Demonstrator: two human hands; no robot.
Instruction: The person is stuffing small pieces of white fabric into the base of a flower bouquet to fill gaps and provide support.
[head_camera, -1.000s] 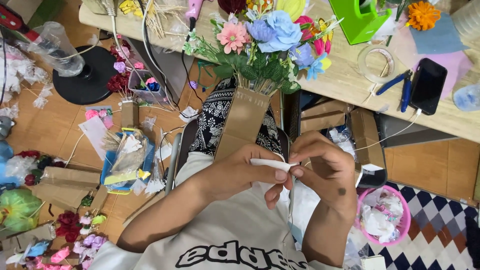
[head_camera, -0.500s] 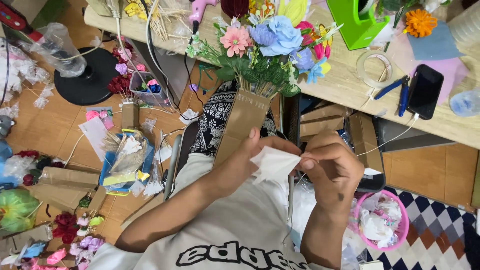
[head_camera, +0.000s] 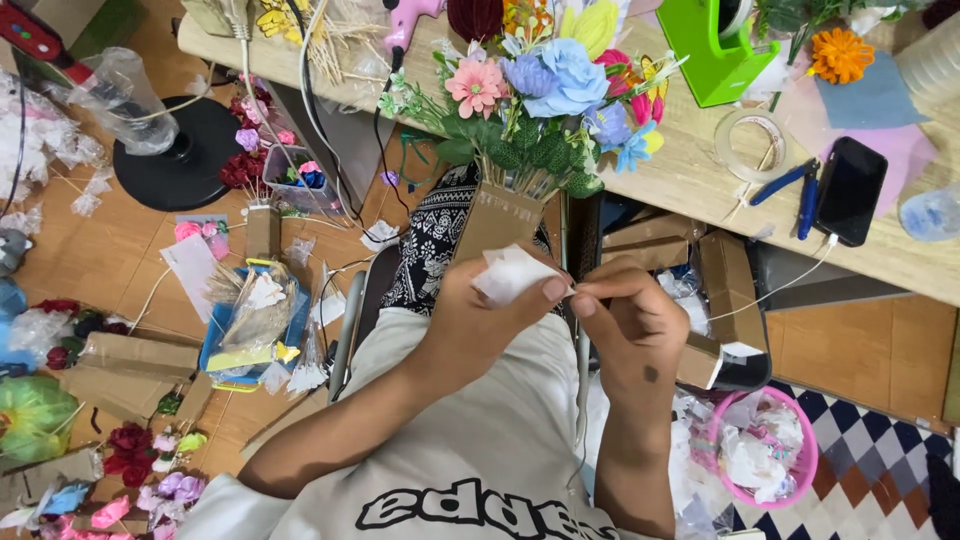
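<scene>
Your left hand (head_camera: 470, 320) and right hand (head_camera: 635, 325) meet near your chest, fingers of both clamped on a small white paper piece (head_camera: 508, 274), just below the cardboard-wrapped flower bouquet (head_camera: 540, 110) by the table (head_camera: 690, 170).

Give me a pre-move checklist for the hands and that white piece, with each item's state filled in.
1. Left hand grips the white piece: ok, thumb pressed on it.
2. Right hand meets it at the piece's edge: ok, fingertips pinched there.
3. What the right fingertips pinch: cannot tell, too small.
4. Flower bouquet in its cardboard holder upright: ok, just beyond the hands.
5. Pink basket within reach: ok, beside the right forearm.
</scene>
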